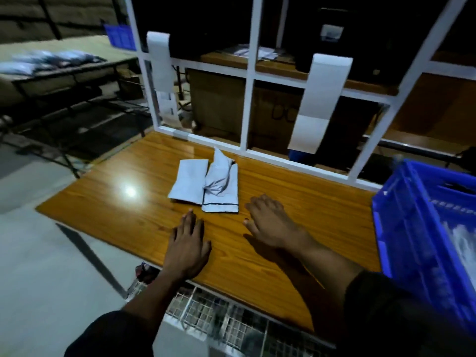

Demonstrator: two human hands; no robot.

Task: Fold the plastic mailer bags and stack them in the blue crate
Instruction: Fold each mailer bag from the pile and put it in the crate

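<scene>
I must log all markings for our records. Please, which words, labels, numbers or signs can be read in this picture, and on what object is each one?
No text can be read.
Cardboard box: dark marks, too blurred to read.
Label on a dark object on the shelf: blurred.
Papers hanging on the white frame: print too small.
Mailer bags, blue crate: no text visible.

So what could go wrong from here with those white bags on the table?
The crumpled mailer lies bunched on top of the flatter mailers, so grabbing the pile may drag several at once or crease them badly. The wooden table looks glossy, so bags might slide when pressed for folding. Neither the left hand nor the right hand holds anything yet, and the blue crate sits off to the right, so carried folds might spring open.
</scene>
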